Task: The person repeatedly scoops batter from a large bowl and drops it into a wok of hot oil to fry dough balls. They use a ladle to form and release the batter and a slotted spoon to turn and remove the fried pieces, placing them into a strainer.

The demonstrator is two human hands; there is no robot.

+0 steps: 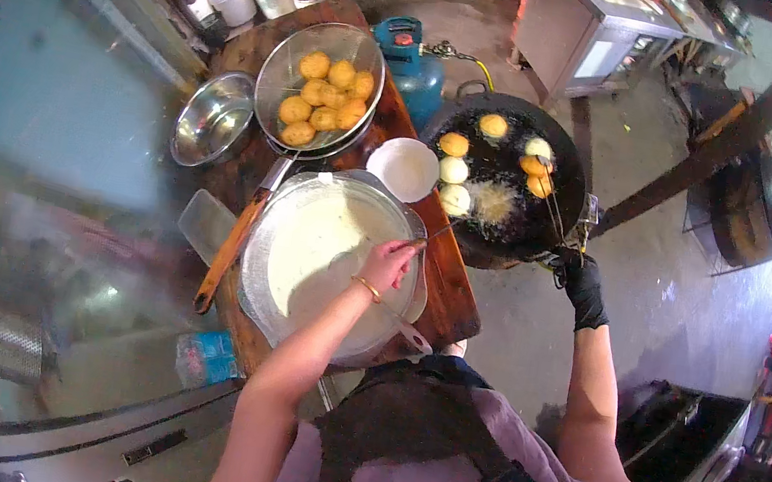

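Observation:
My left hand (392, 262), bare with a bangle at the wrist, grips the handle of a thin metal utensil over a large basin of pale batter (311, 245). The utensil's far end reaches toward the wok. My right hand (578, 286), in a black glove, holds metal tongs (555, 209) whose tips touch a golden fried ball (534, 166) in a black wok of oil (497, 242). Several pale and golden balls float there, and oil bubbles around one spot (498, 203). A ladle handle (410, 333) rests across the basin's near rim.
On the wooden table (449, 294) stand a strainer of fried balls (327, 37), a white bowl (403, 169) and a steel bowl (215, 117). A wooden-handled tool (228, 256) lies left of the basin. Behind the wok is a blue gas cylinder (414, 90).

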